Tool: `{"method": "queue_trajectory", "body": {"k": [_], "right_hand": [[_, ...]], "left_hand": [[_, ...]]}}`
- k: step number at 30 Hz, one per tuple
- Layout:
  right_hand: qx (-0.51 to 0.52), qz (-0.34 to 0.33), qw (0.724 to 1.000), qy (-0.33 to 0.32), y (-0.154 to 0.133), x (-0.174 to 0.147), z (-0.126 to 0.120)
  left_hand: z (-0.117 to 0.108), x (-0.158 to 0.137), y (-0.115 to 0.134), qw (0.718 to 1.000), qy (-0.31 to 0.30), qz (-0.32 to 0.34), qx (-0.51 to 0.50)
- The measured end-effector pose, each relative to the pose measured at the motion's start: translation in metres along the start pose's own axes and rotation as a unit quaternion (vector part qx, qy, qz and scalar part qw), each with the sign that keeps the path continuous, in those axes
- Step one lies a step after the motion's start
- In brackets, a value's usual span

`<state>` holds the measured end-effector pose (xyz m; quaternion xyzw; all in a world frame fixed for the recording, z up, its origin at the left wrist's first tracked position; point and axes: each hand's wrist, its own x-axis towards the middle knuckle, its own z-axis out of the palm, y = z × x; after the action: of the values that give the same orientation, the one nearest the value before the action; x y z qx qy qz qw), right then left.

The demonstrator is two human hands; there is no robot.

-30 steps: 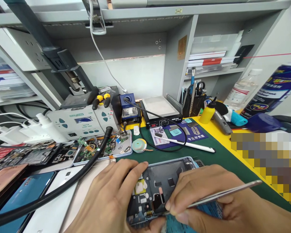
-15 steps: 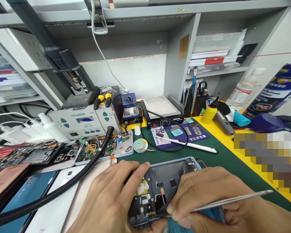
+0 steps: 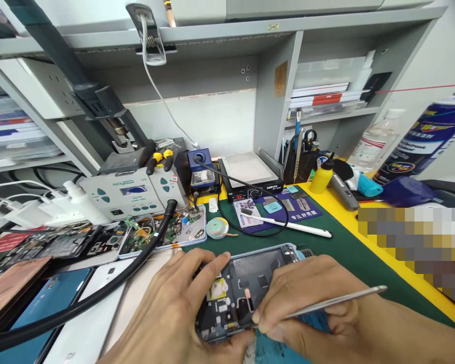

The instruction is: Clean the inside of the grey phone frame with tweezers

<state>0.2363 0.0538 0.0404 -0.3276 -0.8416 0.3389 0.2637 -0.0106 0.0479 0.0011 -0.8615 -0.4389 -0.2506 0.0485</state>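
My left hand (image 3: 174, 303) grips an opened phone housing (image 3: 245, 270), fingers over its far-left edge and thumb at the near edge. Its dark inside faces up, with small metal parts and a yellow patch at the left end. My right hand (image 3: 307, 296) pinches a slim metal tool (image 3: 341, 302), whose flat end sticks out to the right. The tool's working tip is hidden by my fingers at the near edge of the housing. Under my right hand lies something worn and blue (image 3: 284, 351), mostly covered, so I cannot tell what it is.
A black hose (image 3: 136, 270) crosses over several phones on the left. Behind are a tray of circuit boards (image 3: 191, 233), a hot-air station (image 3: 131, 192), a heating plate (image 3: 248, 169) and a white pen-like tool (image 3: 307, 229). A yellow bottle (image 3: 321, 177) stands at right.
The whole scene has shifted slightly as my head moved. My right hand and the metal tool have turned a little against the housing's near edge; both grips remain.
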Motion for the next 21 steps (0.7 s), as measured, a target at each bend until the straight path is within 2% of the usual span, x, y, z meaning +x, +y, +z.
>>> {"method": "queue_trajectory", "body": {"k": [2,7,15,21], "right_hand": [[0.017,0.03,0.999,-0.014,-0.003,0.003,0.0],[0.061,0.078,0.995,0.024,0.0,0.004,0.004],[0.056,0.08,0.994,0.04,0.01,-0.005,0.007],[0.045,0.052,0.994,0.089,0.014,-0.008,0.012]], "left_hand": [[-0.002,0.0,-0.001,1.0,-0.016,0.001,0.002],[-0.002,-0.004,0.002,0.998,-0.037,-0.044,-0.001],[-0.002,-0.004,0.002,0.998,-0.017,-0.064,0.001],[-0.001,-0.003,0.001,0.998,-0.029,-0.062,-0.011]]}}
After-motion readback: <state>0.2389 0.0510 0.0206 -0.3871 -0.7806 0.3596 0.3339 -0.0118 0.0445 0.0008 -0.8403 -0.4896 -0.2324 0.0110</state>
